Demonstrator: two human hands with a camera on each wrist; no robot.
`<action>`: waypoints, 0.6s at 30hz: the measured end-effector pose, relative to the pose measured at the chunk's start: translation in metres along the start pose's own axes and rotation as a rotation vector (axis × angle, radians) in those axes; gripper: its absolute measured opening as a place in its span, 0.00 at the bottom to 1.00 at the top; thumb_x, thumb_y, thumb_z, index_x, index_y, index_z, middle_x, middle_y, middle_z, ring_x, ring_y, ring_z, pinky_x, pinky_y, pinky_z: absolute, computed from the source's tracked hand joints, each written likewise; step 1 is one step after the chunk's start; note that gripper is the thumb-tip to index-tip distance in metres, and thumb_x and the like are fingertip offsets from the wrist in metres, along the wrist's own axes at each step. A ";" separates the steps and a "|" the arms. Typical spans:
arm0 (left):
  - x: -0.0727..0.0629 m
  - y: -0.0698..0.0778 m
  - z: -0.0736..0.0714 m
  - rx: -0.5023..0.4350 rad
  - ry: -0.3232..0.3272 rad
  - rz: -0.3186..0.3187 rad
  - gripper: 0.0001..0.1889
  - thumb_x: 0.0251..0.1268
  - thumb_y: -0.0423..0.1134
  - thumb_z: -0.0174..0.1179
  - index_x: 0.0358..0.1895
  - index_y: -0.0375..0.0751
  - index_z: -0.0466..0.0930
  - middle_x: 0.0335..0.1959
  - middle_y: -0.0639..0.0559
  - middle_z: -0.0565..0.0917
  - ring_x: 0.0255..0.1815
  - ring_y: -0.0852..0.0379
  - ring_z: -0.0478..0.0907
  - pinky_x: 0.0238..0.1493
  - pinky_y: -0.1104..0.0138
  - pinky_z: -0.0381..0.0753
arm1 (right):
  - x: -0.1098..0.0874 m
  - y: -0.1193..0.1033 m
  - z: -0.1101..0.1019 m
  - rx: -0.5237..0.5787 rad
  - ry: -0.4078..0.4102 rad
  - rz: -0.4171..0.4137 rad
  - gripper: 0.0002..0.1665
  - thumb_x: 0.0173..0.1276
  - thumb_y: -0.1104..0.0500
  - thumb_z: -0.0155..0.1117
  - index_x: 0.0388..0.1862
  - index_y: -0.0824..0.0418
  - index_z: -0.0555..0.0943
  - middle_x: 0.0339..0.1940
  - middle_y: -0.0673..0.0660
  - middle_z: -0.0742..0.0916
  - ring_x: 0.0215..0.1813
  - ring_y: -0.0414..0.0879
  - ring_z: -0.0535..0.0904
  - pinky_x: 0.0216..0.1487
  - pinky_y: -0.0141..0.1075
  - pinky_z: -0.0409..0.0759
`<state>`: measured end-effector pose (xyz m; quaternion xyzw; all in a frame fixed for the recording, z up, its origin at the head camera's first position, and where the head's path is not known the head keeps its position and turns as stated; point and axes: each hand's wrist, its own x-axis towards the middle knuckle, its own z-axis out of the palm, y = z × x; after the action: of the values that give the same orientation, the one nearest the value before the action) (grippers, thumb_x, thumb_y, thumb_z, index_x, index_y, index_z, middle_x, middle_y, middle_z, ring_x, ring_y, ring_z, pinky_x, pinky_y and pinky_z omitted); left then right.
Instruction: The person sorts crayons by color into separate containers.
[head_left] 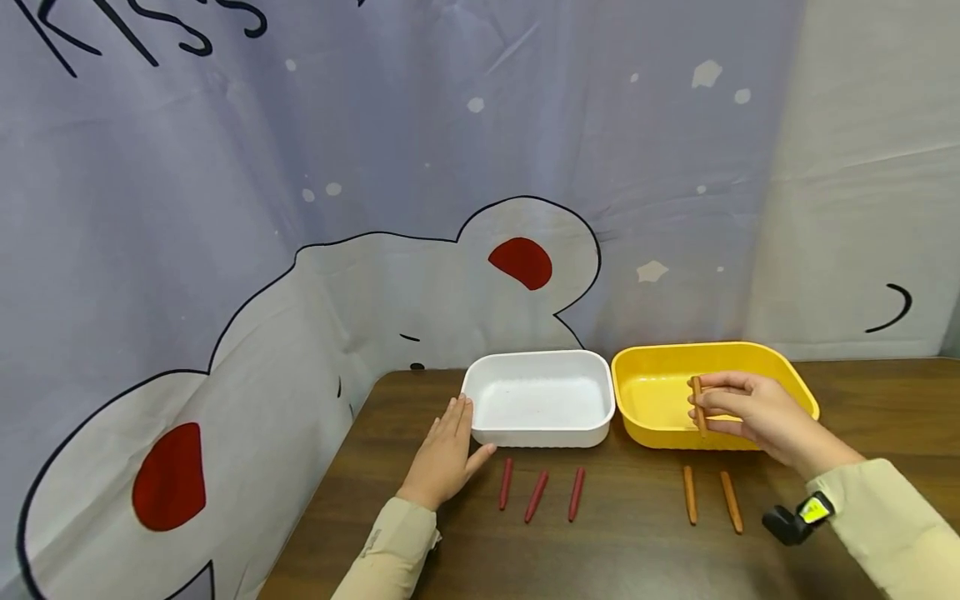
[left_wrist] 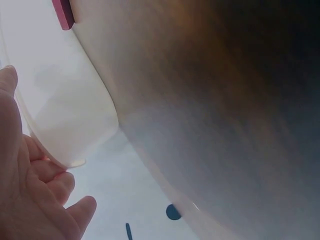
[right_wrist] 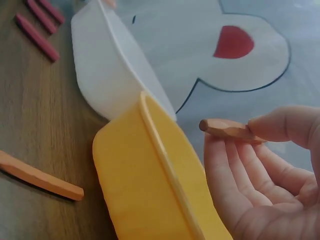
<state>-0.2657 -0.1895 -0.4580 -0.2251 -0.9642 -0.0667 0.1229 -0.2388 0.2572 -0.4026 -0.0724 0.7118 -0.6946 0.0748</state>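
My right hand (head_left: pixel 757 412) pinches an orange-brown crayon (right_wrist: pixel 227 129) between thumb and fingers, over the yellow tray (head_left: pixel 652 437). The tray's wall (right_wrist: pixel 135 185) shows below that hand in the right wrist view. Two more orange-brown crayons (head_left: pixel 690 495) lie on the table in front of the yellow tray. With fingers extended, my left hand (head_left: pixel 441 462) touches the near left corner of the white tray (head_left: pixel 540 438); its fingertips are at the rim in the left wrist view. Three dark red crayons (head_left: pixel 536 497) lie in front of the white tray.
Both trays stand side by side at the back of the brown wooden table (head_left: pixel 622 550). Behind them hangs a printed curtain (head_left: pixel 420 150) with cartoon shapes. A black wrist device (head_left: pixel 798 518) with a yellow-green face sits by the right sleeve (head_left: pixel 885 508).
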 end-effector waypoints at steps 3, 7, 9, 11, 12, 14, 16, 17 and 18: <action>0.000 0.000 0.000 0.007 0.005 0.004 0.42 0.77 0.58 0.51 0.76 0.23 0.56 0.78 0.30 0.59 0.79 0.37 0.55 0.74 0.44 0.62 | 0.011 -0.002 0.003 -0.025 0.005 0.040 0.27 0.77 0.62 0.59 0.65 0.80 0.67 0.46 0.51 0.85 0.46 0.43 0.87 0.48 0.39 0.86; 0.000 0.001 0.000 0.002 0.010 0.007 0.42 0.77 0.58 0.52 0.76 0.23 0.56 0.77 0.30 0.59 0.79 0.37 0.56 0.73 0.43 0.62 | 0.025 -0.001 0.008 -0.074 0.022 0.081 0.32 0.78 0.60 0.59 0.68 0.82 0.63 0.48 0.55 0.85 0.46 0.43 0.87 0.50 0.38 0.86; 0.000 0.001 -0.001 0.001 0.009 0.007 0.42 0.77 0.58 0.52 0.76 0.23 0.56 0.77 0.30 0.59 0.79 0.37 0.56 0.73 0.43 0.63 | 0.032 0.000 0.010 -0.115 0.031 0.090 0.32 0.78 0.59 0.59 0.68 0.81 0.63 0.49 0.58 0.84 0.45 0.42 0.86 0.50 0.38 0.86; 0.000 0.001 -0.001 0.003 0.007 0.005 0.42 0.77 0.58 0.52 0.76 0.23 0.56 0.77 0.30 0.59 0.79 0.37 0.56 0.73 0.43 0.63 | 0.038 0.001 0.012 -0.157 0.040 0.097 0.32 0.78 0.59 0.59 0.68 0.81 0.63 0.50 0.61 0.84 0.45 0.42 0.86 0.49 0.37 0.86; 0.000 0.001 -0.001 0.005 0.006 0.004 0.42 0.77 0.58 0.52 0.76 0.23 0.56 0.77 0.30 0.59 0.79 0.37 0.55 0.73 0.43 0.63 | 0.042 0.001 0.013 -0.174 0.044 0.100 0.31 0.78 0.60 0.58 0.68 0.81 0.64 0.51 0.61 0.83 0.45 0.42 0.86 0.49 0.37 0.86; 0.000 0.001 -0.001 0.009 0.003 0.002 0.43 0.77 0.58 0.52 0.76 0.23 0.56 0.77 0.30 0.59 0.79 0.37 0.55 0.73 0.44 0.62 | 0.048 0.003 0.015 -0.205 0.058 0.099 0.30 0.77 0.61 0.58 0.67 0.82 0.65 0.51 0.63 0.83 0.44 0.43 0.85 0.48 0.38 0.86; 0.000 0.001 -0.001 0.007 0.004 0.003 0.43 0.77 0.58 0.52 0.76 0.23 0.56 0.78 0.30 0.58 0.79 0.37 0.55 0.73 0.44 0.62 | 0.053 0.005 0.019 -0.240 0.072 0.096 0.29 0.76 0.62 0.58 0.65 0.82 0.67 0.50 0.65 0.84 0.43 0.44 0.85 0.47 0.39 0.87; 0.000 0.001 -0.001 0.006 0.004 0.002 0.43 0.77 0.58 0.52 0.76 0.23 0.55 0.78 0.30 0.58 0.79 0.37 0.54 0.73 0.44 0.62 | 0.055 0.006 0.022 -0.257 0.078 0.093 0.28 0.76 0.62 0.58 0.64 0.83 0.68 0.50 0.66 0.84 0.42 0.44 0.85 0.46 0.39 0.87; -0.001 0.001 -0.001 0.003 0.003 0.001 0.43 0.77 0.58 0.52 0.76 0.23 0.55 0.78 0.30 0.58 0.80 0.37 0.54 0.74 0.44 0.61 | 0.057 0.007 0.024 -0.279 0.082 0.091 0.27 0.75 0.63 0.58 0.63 0.83 0.69 0.50 0.67 0.84 0.41 0.44 0.84 0.45 0.40 0.87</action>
<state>-0.2645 -0.1891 -0.4567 -0.2252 -0.9641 -0.0653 0.1248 -0.2895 0.2220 -0.4109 -0.0215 0.8065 -0.5872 0.0662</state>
